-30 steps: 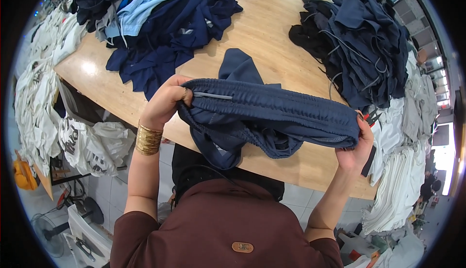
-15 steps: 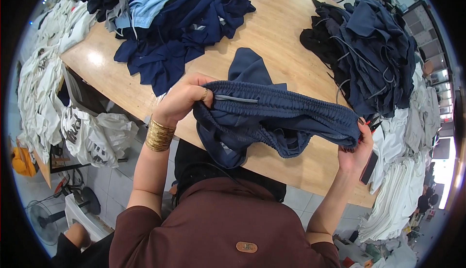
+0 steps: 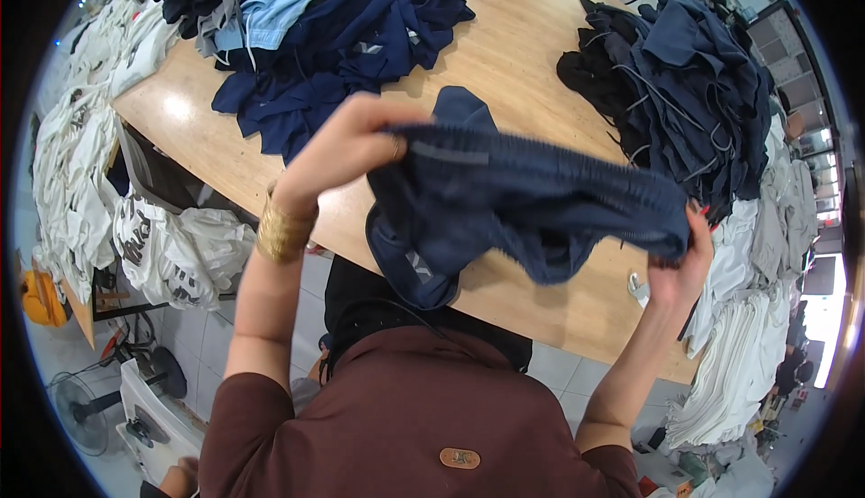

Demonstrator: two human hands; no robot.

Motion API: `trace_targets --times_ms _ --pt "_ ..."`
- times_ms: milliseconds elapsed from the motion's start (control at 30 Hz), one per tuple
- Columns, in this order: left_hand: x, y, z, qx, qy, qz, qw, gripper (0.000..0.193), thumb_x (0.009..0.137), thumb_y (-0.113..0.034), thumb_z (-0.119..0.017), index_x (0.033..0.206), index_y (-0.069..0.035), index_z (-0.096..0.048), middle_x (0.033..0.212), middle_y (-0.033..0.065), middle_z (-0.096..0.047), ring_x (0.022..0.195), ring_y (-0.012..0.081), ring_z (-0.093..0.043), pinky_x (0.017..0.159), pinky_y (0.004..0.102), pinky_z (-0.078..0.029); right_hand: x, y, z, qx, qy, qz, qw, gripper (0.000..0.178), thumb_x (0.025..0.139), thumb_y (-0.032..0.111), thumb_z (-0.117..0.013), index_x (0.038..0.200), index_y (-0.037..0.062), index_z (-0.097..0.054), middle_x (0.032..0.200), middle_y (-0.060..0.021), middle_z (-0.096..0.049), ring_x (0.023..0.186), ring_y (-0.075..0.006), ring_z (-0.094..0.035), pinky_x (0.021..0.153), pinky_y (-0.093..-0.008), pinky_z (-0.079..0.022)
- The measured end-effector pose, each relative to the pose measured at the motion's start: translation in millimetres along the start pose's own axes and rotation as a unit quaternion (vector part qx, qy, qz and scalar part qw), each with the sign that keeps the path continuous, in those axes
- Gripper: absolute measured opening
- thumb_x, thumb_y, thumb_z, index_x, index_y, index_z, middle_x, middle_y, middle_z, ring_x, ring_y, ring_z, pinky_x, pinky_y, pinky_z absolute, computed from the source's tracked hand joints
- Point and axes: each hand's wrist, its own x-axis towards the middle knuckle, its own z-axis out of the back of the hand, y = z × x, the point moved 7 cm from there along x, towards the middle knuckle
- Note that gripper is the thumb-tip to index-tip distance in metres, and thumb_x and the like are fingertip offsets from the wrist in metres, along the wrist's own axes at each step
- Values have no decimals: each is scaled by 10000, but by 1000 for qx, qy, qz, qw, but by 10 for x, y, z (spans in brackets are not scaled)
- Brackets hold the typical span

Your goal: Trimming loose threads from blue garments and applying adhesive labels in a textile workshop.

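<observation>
Garment (image 3: 478, 205): held over the near edge of the table (image 3: 518, 20), lower folds (image 3: 439, 286) past it | left hand (image 3: 341, 144): gripping one end of the waistband (image 3: 577, 164) | right hand (image 3: 682, 259): gripping the other | risk: waistband could spring back if either grip slips; folds could snag crossing that edge

Both hands (image 3: 341, 148) gripping dk-blue garment (image 3: 550, 178), clothes piles (image 3: 347, 61) on wood tbl (image 3: 518, 38)

light-brown wooden table (image 3: 527, 56) bears a navy clothing pile (image 3: 338, 88). well right of the navy pile lies a slate-blue garment heap (image 3: 703, 74), black garments (image 3: 590, 76) on its side facing that pile. nearer and right of the pile: small white item (image 3: 638, 289), kind unclear.
</observation>
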Motion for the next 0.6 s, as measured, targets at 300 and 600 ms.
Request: trace_targets --times_ms 300,600 --pt "-28 -1301 514 360 -312 -316 821 459 689 173 -491 1082 -19 -629 1029 89 -655 969 176 -616 875 243 -438 -548 1270 -494 -270 -84 653 703 88 820 71 -700 854 1 -659 774 -43 -662 629 -72 -560 574 -188 -457" --pt "-717 1014 -171 393 -164 -19 905 619 596 92 -538 1193 -68 -529 1211 124 -546 1151 303 -504 920 394 -424 -447 -1071 440 -638 174 398 636 208 638 -31 -686 785 71 -580 748 -66 -560 610 -247 -574 536 -315 -453"
